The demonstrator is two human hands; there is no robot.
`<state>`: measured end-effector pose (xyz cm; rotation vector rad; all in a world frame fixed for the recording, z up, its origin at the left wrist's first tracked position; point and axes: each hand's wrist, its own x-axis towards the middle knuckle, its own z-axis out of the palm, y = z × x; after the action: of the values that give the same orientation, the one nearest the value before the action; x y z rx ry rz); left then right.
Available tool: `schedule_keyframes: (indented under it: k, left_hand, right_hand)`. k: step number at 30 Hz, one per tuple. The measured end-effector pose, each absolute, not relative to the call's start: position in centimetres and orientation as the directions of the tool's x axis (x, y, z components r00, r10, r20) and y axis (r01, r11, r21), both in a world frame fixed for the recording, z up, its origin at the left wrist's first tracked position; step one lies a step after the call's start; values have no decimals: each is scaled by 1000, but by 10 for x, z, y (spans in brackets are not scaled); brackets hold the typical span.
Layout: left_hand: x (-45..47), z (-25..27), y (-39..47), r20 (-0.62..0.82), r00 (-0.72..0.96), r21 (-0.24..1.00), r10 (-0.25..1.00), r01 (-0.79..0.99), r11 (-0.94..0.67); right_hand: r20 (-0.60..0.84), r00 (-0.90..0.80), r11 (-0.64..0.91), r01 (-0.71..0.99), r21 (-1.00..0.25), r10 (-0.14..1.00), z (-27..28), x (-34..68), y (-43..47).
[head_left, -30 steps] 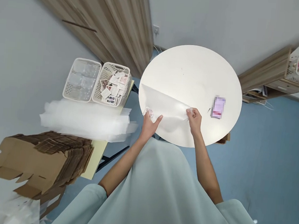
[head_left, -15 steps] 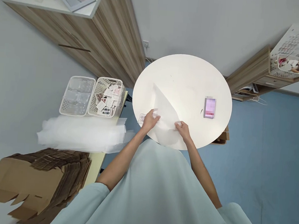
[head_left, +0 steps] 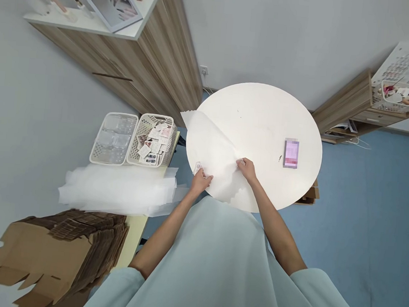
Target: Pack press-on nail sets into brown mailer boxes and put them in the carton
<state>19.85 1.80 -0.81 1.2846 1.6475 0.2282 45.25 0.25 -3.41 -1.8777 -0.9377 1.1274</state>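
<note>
1. A thin white translucent sheet (head_left: pixel 214 147) lies across the near-left part of the round white surface (head_left: pixel 265 111), its far corner overhanging the rim.
2. The right hand (head_left: pixel 246 169) pinches the sheet's inner edge; the left hand (head_left: pixel 201 181) presses its near edge, its grip closed on a small packet (head_left: pixel 198 168).
3. Two perforated baskets (head_left: pixel 134 139), foam sheets (head_left: pixel 119 189) and flattened cardboard (head_left: pixel 56 250) sit left.

the far half of the round white table (head_left: pixel 261 110) is lying bare, offering open passage. a small purple rectangular packet (head_left: pixel 291 153) is sitting at its right side, well apart from the thin translucent white sheet (head_left: pixel 210 149) that is covering the near left part and overhanging the left edge beside two white perforated plastic baskets (head_left: pixel 134 139).
</note>
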Motion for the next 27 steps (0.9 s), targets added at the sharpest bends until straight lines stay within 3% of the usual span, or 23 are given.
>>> schedule_keyframes:
  k: [6, 17, 22, 27]
  left_hand:
    - [210, -21, 27, -600, 59, 647, 798, 623, 440]
    - [233, -32, 52, -513, 124, 589, 849, 771, 243]
    - [227, -32, 51, -457, 127, 564, 881, 807, 176]
    - [217, -29, 47, -478, 106, 577, 872, 786, 221]
  right_hand:
    - [-365, 416, -484, 224, -846, 832, -36, 465, -19]
    - [-414, 443, -569, 307, -763, 795, -42, 470, -68]
    - [-427, 445, -586, 326, -742, 787, -42, 466, -55]
    - [-380, 460, -563, 374, -737, 803, -40, 468, -22]
